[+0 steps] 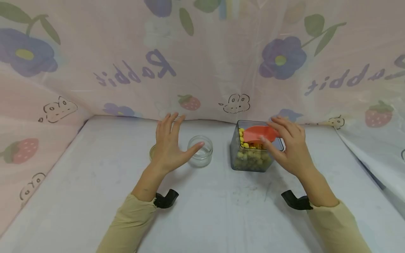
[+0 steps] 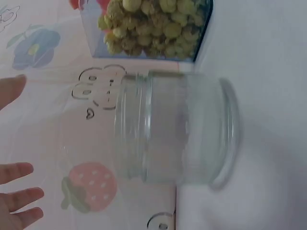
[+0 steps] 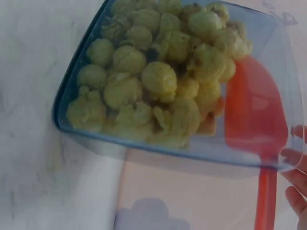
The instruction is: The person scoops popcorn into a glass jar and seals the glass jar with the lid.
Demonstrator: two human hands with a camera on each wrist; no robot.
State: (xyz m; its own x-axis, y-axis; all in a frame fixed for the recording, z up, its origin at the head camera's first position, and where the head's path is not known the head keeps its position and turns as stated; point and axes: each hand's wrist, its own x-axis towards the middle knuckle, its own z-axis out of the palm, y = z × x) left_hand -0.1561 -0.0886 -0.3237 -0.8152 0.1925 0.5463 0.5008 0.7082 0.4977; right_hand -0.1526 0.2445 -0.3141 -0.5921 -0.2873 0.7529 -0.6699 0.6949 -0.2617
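My left hand (image 1: 171, 144) is spread with straight fingers beside an open clear glass jar (image 1: 200, 158), its thumb reaching over the jar's rim. In the left wrist view the jar (image 2: 177, 129) looks vacant, with the fingers apart from it. A red scoop (image 1: 256, 134) lies in a clear square container (image 1: 253, 165) of yellow popcorn (image 3: 158, 81). My right hand (image 1: 291, 147) hovers at the container's right side, fingers extended around the scoop's handle (image 3: 266, 201). In the right wrist view the fingertips lie near that handle without visibly closing round it.
A gold-rimmed round lid (image 1: 152, 153) is partly hidden behind the left hand. The white tabletop (image 1: 215, 218) meets a printed curtain (image 1: 202, 77) just behind the jar and container. Both wrists carry black mounts.
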